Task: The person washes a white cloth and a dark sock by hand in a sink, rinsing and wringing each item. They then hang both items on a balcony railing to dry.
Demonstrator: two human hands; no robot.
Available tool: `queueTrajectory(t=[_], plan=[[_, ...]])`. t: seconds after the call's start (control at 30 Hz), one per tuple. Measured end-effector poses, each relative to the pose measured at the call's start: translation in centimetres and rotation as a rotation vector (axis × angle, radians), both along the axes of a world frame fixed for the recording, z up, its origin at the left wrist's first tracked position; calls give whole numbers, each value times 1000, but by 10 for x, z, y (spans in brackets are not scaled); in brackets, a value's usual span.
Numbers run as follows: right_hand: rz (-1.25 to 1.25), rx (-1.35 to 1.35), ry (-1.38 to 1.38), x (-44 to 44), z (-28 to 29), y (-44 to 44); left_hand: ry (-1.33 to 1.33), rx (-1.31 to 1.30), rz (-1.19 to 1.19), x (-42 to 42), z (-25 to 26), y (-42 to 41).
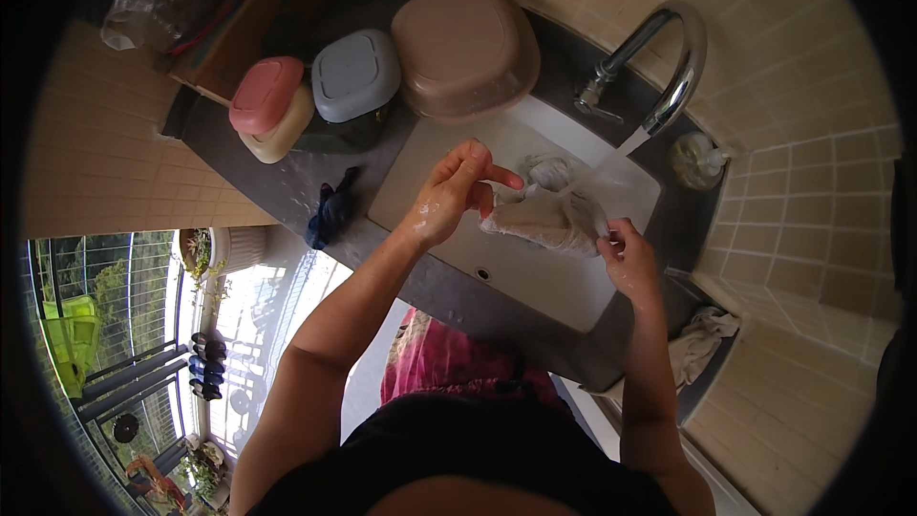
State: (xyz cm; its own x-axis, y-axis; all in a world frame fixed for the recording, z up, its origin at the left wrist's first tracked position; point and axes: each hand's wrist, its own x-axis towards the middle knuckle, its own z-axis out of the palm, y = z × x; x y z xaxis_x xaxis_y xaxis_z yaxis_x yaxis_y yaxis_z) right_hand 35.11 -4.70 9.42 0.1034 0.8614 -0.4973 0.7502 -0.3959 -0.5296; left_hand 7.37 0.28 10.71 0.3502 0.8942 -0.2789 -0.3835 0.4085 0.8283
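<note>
A wet white cloth (548, 222) lies bunched in the white sink (544, 294). Water runs onto it from the curved chrome faucet (673, 79). My right hand (627, 258) pinches the cloth's right edge between thumb and fingers. Above the cloth's left end is my left hand (458, 193), its fingers partly curled and the index finger stretched out; whether its lower fingers touch the cloth is unclear. Traces of suds show on both wrists.
Upturned basins, pink (265, 94), grey (356, 75) and large beige (466, 50), stand along the counter's far left. A dark blue cloth (332, 208) lies on the counter left of the sink. Behind the sink's right corner is a soap dispenser (696, 161). Another cloth (702, 347) lies at right.
</note>
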Motion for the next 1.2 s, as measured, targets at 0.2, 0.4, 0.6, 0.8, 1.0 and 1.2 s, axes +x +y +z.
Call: queueTrajectory(t=[0.2, 0.4, 0.6, 0.8, 1.0, 1.2], plan=[[514, 346, 503, -51, -21, 16, 48, -14, -444, 39, -2, 0], [298, 400, 593, -52, -6, 12, 723, 477, -638, 0, 29, 9], [335, 701, 568, -55, 88, 8, 965, 727, -566, -28, -35, 5], [167, 622, 134, -1, 75, 31, 512, 376, -256, -29, 30, 32], [383, 591, 129, -1, 35, 18, 801, 569, -376, -35, 16, 25], [428, 211, -389, -4, -158, 22, 1501, 595, -594, -20, -135, 24]])
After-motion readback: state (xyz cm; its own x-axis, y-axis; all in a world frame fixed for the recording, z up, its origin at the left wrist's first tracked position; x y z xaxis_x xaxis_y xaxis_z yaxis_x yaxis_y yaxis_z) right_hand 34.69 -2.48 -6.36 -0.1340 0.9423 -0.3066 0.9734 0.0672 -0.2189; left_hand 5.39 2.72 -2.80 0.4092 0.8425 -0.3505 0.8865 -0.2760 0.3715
